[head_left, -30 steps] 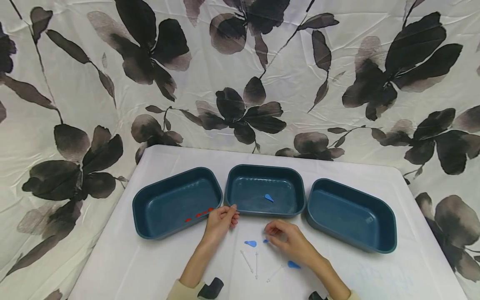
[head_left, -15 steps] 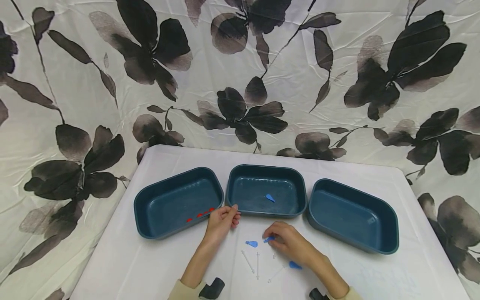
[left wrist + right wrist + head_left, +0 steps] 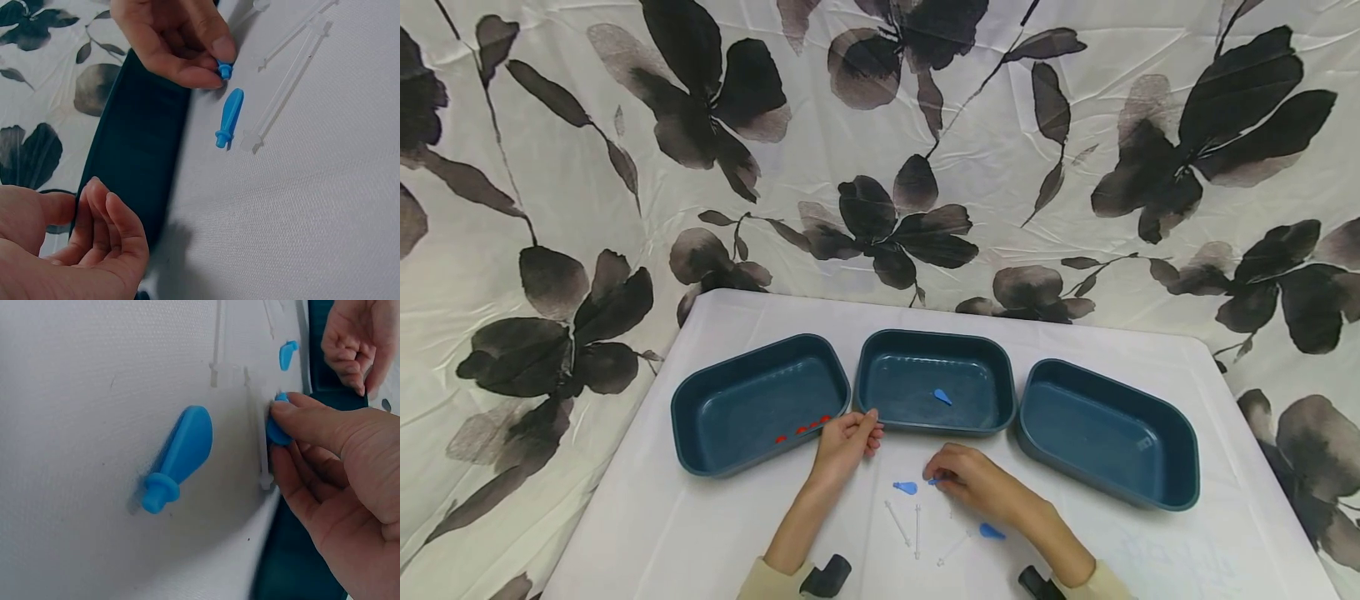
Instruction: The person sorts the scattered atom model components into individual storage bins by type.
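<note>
My right hand point(image 3: 973, 479) pinches a small blue paddle-shaped plastic piece point(image 3: 278, 430) between thumb and fingers, just above the white table. Two like blue pieces lie nearby: one point(image 3: 229, 119) left of that hand, another point(image 3: 187, 447) towards its wrist. At the near left corner of the middle dark teal bin point(image 3: 936, 429), my left hand point(image 3: 844, 446) holds the rim, thumb on one side and fingers on the other. Inside this bin lies one more blue piece point(image 3: 942, 397). Several thin clear plastic rods point(image 3: 290, 84) with knobbed ends lie on the table between my hands.
A left teal bin point(image 3: 700, 467) has small red pieces point(image 3: 801, 431) along its near wall. A right teal bin point(image 3: 1105, 483) stands angled beside the middle one. Behind the table point(image 3: 647, 517) hangs a floral cloth point(image 3: 820, 142).
My right hand has shifted slightly left and now pinches the blue piece, which lay by its fingertips a second ago. My left hand stays at the middle bin's rim.
</note>
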Demonstrator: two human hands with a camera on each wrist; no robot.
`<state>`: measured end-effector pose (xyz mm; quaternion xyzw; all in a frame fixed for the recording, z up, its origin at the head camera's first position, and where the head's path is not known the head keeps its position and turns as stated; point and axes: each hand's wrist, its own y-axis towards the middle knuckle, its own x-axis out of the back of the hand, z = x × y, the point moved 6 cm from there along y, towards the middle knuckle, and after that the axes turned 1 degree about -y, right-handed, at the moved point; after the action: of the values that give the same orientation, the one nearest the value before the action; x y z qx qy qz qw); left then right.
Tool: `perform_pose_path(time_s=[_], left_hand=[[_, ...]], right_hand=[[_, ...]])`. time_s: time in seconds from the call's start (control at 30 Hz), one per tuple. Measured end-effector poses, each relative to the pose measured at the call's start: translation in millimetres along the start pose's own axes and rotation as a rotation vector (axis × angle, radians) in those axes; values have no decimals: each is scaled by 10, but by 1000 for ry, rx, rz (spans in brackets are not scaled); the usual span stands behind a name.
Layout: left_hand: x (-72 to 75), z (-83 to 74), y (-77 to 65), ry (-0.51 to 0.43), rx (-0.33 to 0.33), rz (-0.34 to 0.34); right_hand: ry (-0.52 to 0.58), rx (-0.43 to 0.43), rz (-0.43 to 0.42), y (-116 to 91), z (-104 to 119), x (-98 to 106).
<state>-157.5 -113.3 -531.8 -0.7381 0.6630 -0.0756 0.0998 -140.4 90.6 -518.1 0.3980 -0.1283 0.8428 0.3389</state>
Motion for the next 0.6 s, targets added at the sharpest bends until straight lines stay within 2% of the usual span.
perform_pose_path(time_s=[0.37, 0.6], left_hand=[[-10, -19, -15, -5, 12, 6], [-8, -23, -13, 4, 19, 6]], right_hand=[[-11, 49, 13, 34, 92, 96], [-29, 121, -26, 43, 175, 243]])
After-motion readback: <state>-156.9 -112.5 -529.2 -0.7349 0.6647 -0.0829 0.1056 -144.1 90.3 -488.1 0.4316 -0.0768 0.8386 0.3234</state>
